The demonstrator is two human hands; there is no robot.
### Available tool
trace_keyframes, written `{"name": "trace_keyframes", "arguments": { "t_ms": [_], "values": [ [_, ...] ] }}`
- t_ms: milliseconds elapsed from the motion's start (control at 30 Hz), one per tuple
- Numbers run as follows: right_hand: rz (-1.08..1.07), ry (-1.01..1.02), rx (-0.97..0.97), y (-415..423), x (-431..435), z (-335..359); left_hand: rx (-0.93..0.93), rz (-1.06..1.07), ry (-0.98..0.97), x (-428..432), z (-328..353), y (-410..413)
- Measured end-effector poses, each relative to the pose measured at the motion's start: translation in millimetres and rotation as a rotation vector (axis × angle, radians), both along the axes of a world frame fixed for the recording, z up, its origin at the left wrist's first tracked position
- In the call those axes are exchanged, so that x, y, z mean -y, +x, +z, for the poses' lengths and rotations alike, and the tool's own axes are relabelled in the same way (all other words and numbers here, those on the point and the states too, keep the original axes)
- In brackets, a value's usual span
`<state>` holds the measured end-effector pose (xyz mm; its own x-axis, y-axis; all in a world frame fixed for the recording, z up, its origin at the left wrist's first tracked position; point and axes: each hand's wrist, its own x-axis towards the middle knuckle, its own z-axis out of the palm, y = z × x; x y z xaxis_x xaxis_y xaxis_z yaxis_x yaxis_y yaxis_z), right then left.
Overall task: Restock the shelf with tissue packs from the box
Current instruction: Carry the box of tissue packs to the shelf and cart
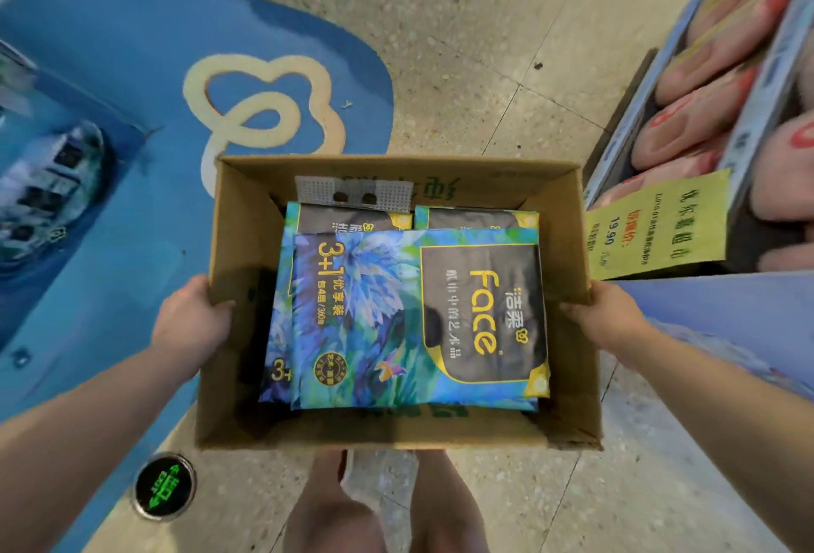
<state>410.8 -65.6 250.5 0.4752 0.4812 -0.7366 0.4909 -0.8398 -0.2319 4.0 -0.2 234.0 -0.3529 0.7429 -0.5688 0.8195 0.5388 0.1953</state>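
Gripping the open brown cardboard box (pixel 246 244) by its side walls, the left hand (pixel 194 319) and right hand (pixel 610 319) carry it. Loose blue floral tissue packs (pixel 396 319) could slide if it tilts, and thin walls may buckle.

The box (pixel 246 244) is held over the floor (pixel 484 46), the left hand (pixel 189 323) gripping its left wall and the right hand (pixel 603 319) its right wall. Inside, the top pack (pixel 396 319) lies flat on a lower pack (pixel 275 332). Behind them, two rear packs (pixel 348 218) lie side by side near the far wall. The shelf (pixel 757 81) stands to the right, with a sign (pixel 656 226) at its front. A marker (pixel 164 488) is set in the floor at the lower left.
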Motion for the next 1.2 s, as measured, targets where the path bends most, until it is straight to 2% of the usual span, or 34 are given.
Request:
{"name": "trace_keyframes", "arguments": {
  "t_ms": [133,567,900,1200],
  "values": [
    [-0.028,0.05,0.062,0,24,66,0.022,-0.091,0.05,-6,59,8],
    [-0.34,0.195,0.163,-11,156,224,0.109,-0.547,0.263,-22,229,55],
    [-0.638,0.17,0.293,-18,292,304,0.243,-0.887,0.302,20,296,132],
    [-0.898,0.131,0.447,-22,457,364,0.315,-1.248,0.272,107,332,254]
  ]
}}
